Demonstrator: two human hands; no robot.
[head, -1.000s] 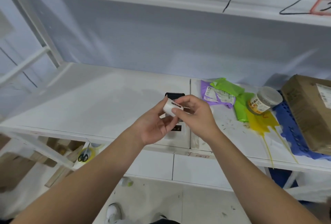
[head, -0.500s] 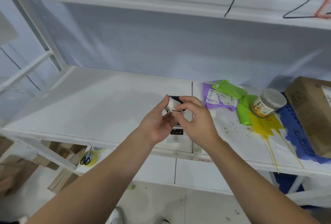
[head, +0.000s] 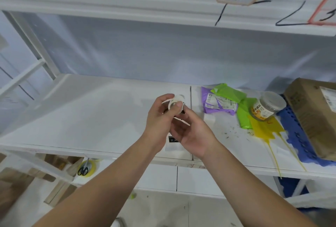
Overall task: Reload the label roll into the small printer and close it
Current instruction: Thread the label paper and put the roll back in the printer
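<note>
A small white label roll [head: 177,101] is held above the shelf, its round end turned toward me. My left hand [head: 158,117] grips it from the left with thumb and fingers. My right hand [head: 193,133] is below and to the right, its thumb pressed on the roll's face. The small white printer [head: 172,145] lies on the white shelf [head: 101,117] right under my hands; only its near end with a dark label shows, the rest is hidden by my hands.
To the right lie purple [head: 216,103] and green [head: 236,103] mailer bags, a clear jar [head: 267,107], a yellow sheet [head: 263,128], a blue plastic piece [head: 298,139] and a cardboard box [head: 316,116]. Scissors on a tape roll [head: 85,168] sit on the lower shelf.
The roll has been turned in my hands, from lying sideways with its printed side showing to its round end facing me. My right thumb moved onto it.
</note>
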